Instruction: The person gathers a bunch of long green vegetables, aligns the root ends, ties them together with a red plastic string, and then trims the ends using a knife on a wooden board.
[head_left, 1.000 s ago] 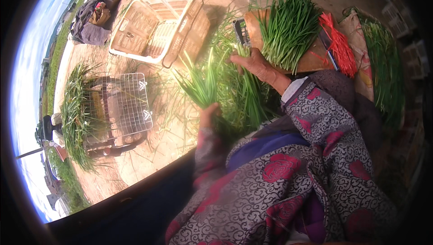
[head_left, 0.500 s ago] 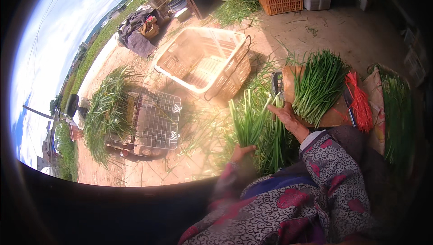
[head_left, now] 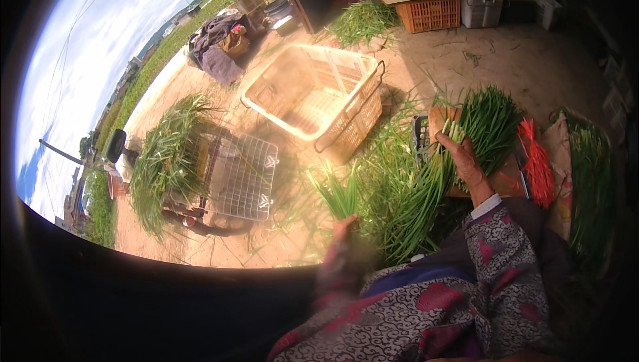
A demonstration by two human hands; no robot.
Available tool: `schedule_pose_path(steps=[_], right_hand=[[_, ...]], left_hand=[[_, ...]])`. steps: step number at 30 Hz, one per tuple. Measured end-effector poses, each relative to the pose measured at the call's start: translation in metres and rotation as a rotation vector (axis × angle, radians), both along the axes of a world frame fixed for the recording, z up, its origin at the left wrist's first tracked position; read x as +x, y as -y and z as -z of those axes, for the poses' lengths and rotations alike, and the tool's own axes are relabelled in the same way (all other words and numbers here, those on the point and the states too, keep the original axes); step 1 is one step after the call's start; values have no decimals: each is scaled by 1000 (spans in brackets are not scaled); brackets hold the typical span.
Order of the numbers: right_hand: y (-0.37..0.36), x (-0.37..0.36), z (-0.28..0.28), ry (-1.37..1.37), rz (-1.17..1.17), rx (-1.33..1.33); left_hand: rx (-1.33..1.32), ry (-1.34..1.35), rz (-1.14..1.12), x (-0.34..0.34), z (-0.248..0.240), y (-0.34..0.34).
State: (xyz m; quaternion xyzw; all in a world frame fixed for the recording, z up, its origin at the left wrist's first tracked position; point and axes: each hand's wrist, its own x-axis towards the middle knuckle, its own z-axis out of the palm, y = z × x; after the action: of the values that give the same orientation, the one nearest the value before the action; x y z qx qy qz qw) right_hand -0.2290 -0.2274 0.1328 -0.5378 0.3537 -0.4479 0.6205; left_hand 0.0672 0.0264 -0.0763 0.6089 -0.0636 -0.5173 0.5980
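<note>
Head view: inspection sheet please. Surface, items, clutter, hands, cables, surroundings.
Surface: wooden board, partly covered by a green bundle.
Items: leafy bunch, longer green stalks; red strips right of the bundle.
Clutter: loose greens strewn near the pale crate.
Hands: left hand grips the bunch; right hand grips the stalks near their pale ends.
Cables: nothing seen near the hands.
Surroundings: orange crate and grey crate farther off.

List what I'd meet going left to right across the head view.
Rear-view mirror, heap of green leaves, wire-mesh rack, left hand gripping a leafy bunch, right hand, red strips, dark green leaves near the right edge.
</note>
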Motion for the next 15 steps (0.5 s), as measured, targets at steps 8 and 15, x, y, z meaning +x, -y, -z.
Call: schedule_pose_path(steps=[8,15], right_hand=[[-65,62,83,-533,-463,-239],[-50,42,85,-526,-562,-225]], left_hand=[[-300,-26,191,-78,-117,57],[-106,143,247,-87,-100,71]])
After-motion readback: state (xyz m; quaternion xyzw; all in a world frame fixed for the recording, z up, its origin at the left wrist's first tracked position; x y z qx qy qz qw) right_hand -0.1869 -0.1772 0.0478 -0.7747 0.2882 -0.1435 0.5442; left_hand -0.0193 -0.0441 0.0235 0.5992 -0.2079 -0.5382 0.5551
